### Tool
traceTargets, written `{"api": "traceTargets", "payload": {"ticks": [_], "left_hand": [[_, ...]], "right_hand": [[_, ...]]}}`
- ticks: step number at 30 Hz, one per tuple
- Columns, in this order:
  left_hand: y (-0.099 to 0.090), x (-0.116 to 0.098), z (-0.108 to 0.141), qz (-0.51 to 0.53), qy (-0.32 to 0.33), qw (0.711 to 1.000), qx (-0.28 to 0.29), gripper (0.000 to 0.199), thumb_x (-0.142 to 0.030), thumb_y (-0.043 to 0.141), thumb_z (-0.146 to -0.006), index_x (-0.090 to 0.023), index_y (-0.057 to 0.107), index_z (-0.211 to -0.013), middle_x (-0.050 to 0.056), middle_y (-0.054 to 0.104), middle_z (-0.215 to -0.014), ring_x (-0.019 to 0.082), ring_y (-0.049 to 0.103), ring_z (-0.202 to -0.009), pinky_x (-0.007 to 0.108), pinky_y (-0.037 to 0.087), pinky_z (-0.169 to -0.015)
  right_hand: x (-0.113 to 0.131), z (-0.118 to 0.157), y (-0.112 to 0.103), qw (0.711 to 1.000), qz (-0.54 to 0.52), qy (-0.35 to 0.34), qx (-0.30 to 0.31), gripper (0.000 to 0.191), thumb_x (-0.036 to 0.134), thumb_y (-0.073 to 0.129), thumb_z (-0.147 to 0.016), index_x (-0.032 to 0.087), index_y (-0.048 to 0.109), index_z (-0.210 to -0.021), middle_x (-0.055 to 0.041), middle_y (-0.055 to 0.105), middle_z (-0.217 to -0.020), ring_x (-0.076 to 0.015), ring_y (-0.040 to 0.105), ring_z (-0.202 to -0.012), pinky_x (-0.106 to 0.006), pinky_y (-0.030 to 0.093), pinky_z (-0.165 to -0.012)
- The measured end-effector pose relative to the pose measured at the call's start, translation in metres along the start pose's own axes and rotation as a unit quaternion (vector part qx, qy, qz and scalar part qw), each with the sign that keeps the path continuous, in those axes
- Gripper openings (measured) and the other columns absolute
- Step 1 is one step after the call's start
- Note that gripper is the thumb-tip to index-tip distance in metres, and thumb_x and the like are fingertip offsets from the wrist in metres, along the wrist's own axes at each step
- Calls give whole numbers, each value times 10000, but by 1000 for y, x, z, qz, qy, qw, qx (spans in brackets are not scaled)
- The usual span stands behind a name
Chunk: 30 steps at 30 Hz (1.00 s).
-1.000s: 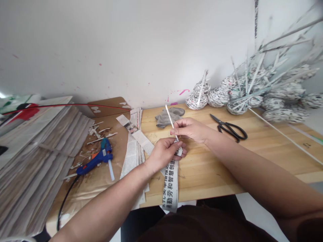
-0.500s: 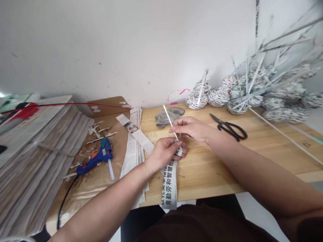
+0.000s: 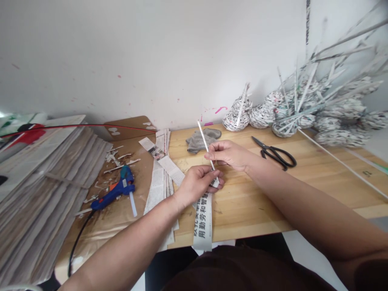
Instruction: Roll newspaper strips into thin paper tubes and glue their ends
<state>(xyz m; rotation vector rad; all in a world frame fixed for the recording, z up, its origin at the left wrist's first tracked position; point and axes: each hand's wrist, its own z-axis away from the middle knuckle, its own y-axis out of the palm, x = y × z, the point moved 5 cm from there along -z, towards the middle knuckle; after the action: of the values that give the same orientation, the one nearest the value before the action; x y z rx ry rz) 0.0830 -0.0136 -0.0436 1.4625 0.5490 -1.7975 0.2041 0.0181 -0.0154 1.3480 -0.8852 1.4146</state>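
Observation:
A strip of printed newspaper hangs over the table's front edge, its upper end rolled into a thin white paper tube that points up and away. My left hand is closed on the newspaper strip where the flat part meets the roll, thumb on top and fingers beneath. Just above it, my right hand pinches the paper tube between thumb and fingertips. Behind the tube lies a crumpled grey cloth. More cut newspaper strips lie to the left of my left hand.
A blue glue gun rests on brown paper among scraps at left, beside a tied newspaper stack. Black scissors lie to the right. Woven paper forms with long sticking-out tubes stand along the wall.
The paper tube's free end reaches slightly higher, and a little less of the strip's print shows below my left hand. Both hands stay nearly in place.

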Motion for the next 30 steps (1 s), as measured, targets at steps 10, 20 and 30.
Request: {"api": "traceTargets", "payload": {"ticks": [10, 20, 30], "left_hand": [[0, -1, 0, 1, 3, 1000, -2, 302, -395, 608, -836, -100, 660, -877, 82, 678, -806, 133, 634, -700, 289, 543, -671], [0, 1, 0, 0, 1, 1000, -1, 280, -371, 589, -846, -102, 660, -871, 85, 683, -799, 142, 643, -707, 291, 544, -668], [3, 1, 1, -2, -3, 1000, 2, 288, -370, 588, -846, -95, 664, -876, 91, 680, -798, 145, 643, -704, 285, 535, -649]], "right_hand": [[-1, -1, -5, 1000, 24, 0, 10, 303, 394, 772, -695, 144, 601, -681, 34, 494, -627, -51, 381, -512, -206, 230, -440], [4, 0, -5, 999, 46, -14, -12, 291, 421, 761, -696, 145, 668, -712, 7, 574, -666, -55, 387, -516, -226, 229, -447], [9, -2, -7, 999, 11, -23, -37, 240, 372, 763, -691, 140, 713, -723, -15, 593, -645, -60, 382, -509, -221, 182, -419]]}}
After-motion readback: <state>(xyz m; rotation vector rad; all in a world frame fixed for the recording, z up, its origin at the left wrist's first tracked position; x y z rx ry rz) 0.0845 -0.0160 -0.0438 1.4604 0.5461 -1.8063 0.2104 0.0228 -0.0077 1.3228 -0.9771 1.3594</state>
